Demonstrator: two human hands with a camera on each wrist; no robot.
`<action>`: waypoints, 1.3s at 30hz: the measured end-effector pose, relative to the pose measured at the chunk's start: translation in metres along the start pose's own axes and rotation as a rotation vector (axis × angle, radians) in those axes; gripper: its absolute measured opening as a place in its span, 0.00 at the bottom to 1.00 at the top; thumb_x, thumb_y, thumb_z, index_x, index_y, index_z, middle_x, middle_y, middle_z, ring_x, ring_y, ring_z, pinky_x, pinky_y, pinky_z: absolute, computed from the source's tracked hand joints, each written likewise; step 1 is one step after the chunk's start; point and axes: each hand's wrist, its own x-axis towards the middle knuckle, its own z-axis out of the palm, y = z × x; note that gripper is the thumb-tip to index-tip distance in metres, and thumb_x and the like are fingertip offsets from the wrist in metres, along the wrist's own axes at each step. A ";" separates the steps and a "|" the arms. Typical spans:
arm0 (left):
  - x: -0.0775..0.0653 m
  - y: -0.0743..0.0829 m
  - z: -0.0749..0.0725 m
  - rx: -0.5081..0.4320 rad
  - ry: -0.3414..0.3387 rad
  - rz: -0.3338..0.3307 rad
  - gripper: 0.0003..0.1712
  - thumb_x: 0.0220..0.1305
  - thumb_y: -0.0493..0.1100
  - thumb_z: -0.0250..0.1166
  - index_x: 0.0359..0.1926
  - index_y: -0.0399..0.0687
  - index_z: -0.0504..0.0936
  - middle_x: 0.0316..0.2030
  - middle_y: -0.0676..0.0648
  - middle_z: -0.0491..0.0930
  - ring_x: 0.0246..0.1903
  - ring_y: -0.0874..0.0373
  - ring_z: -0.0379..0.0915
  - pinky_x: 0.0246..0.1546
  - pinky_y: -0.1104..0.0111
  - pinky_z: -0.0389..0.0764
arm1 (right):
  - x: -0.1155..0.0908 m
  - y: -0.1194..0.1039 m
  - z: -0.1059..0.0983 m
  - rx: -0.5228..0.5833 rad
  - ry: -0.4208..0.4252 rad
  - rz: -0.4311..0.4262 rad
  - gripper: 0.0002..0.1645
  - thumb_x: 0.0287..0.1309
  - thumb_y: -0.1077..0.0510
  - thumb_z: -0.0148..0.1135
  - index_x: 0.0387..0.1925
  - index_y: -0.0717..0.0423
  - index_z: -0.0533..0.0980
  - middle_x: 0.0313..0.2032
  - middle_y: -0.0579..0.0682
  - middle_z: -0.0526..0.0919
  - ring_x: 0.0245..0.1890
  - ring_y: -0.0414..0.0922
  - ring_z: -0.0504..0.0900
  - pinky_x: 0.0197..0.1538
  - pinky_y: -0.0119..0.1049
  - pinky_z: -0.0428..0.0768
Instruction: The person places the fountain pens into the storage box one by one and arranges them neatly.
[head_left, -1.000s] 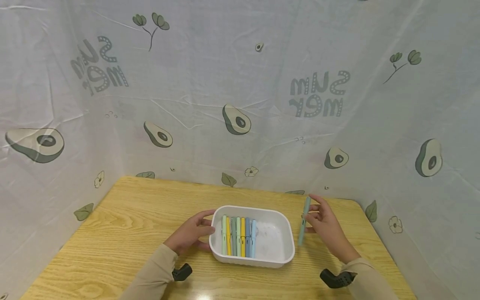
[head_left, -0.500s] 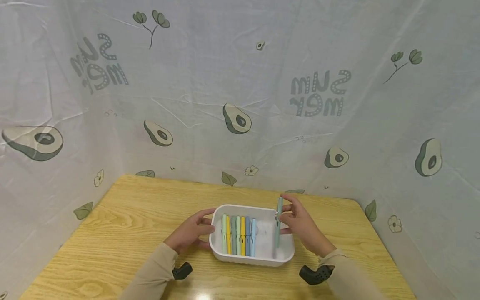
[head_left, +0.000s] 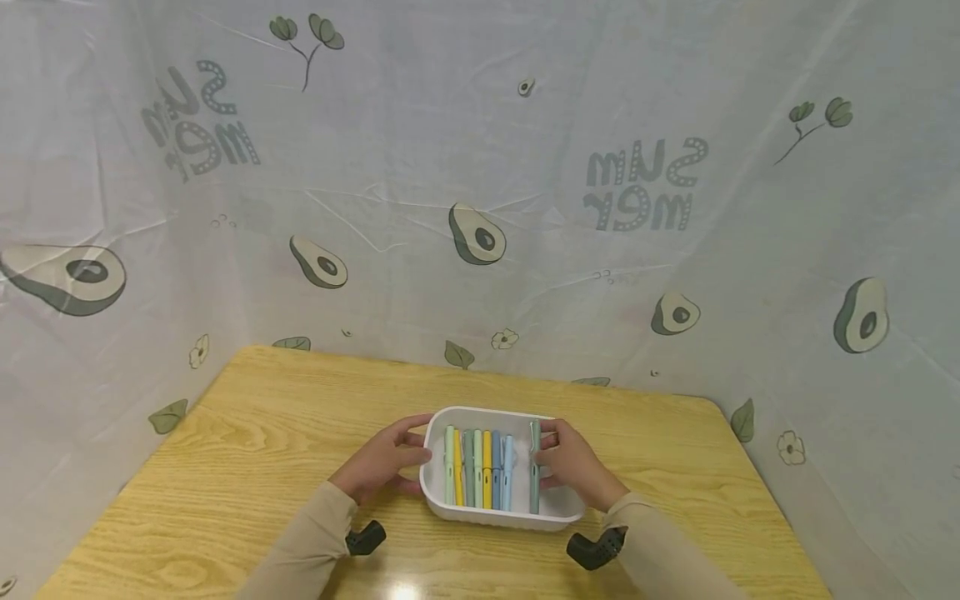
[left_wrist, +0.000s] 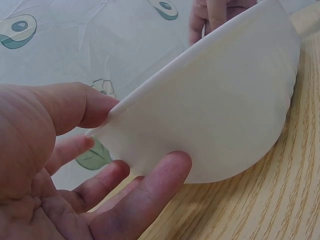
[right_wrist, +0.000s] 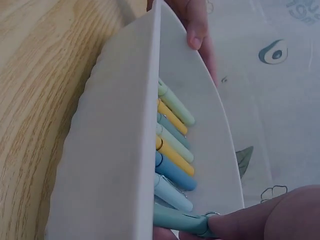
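Note:
A white plastic tray [head_left: 498, 517] sits on the wooden table. My left hand [head_left: 385, 458] holds its left end, the thumb at the rim and the other fingers spread along the outer wall [left_wrist: 215, 115]. Inside the tray lies a side-by-side row of several capped pens: light green [head_left: 449, 467], yellow [head_left: 487, 471], grey-green, blue [head_left: 496, 471] and pale blue [head_left: 507, 475]. My right hand [head_left: 573, 467] reaches over the right end and pinches a grey-green pen [head_left: 535, 475] near its cap. That pen, parallel to the row, stands a small gap right of the pale blue one [right_wrist: 172, 192].
The wooden table [head_left: 300, 417] extends on both sides of the tray. A pale curtain [head_left: 390, 167] printed with avocados hangs behind and at the sides. Dark wrist devices [head_left: 365, 539] show at both sleeves.
My right hand has carried the grey-green pen leftward from beside the tray, over the right rim and down into it, alongside the row. The left hand has stayed on the left end.

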 end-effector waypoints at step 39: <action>-0.003 -0.002 0.001 0.016 0.024 0.001 0.37 0.72 0.35 0.63 0.78 0.46 0.62 0.59 0.31 0.69 0.50 0.43 0.79 0.40 0.50 0.91 | 0.002 0.006 0.015 -0.214 -0.099 0.054 0.31 0.66 0.70 0.55 0.68 0.75 0.59 0.38 0.61 0.76 0.31 0.50 0.84 0.27 0.40 0.89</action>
